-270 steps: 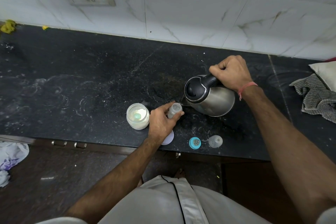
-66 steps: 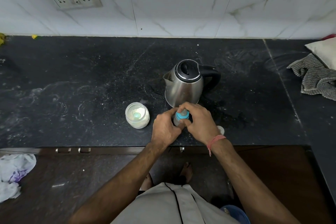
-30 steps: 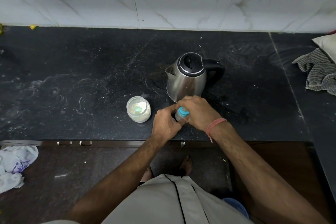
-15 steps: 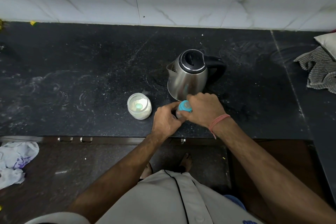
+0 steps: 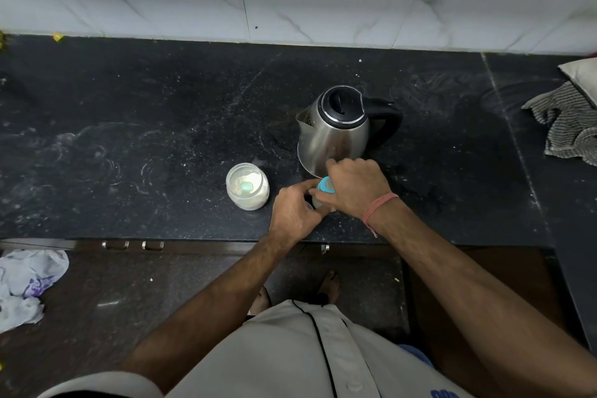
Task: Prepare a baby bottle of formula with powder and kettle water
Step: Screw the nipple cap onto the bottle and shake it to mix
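Small clear baby bottle point(image 5: 318, 202) upright on desk, left hand point(image 5: 295, 212) gripping body, right hand point(image 5: 353, 186) pinching blue cap point(image 5: 324, 186) on top.

One kettle point(image 5: 334, 132), one jar point(image 5: 247, 186), one bottle point(image 5: 318, 202), two cloths point(image 5: 568, 126).

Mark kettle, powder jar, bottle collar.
kettle point(image 5: 336, 139), head view, on the steel body.
powder jar point(image 5: 258, 195), head view, on the glass wall.
bottle collar point(image 5: 324, 186), head view, on the blue ring showing between the hands.
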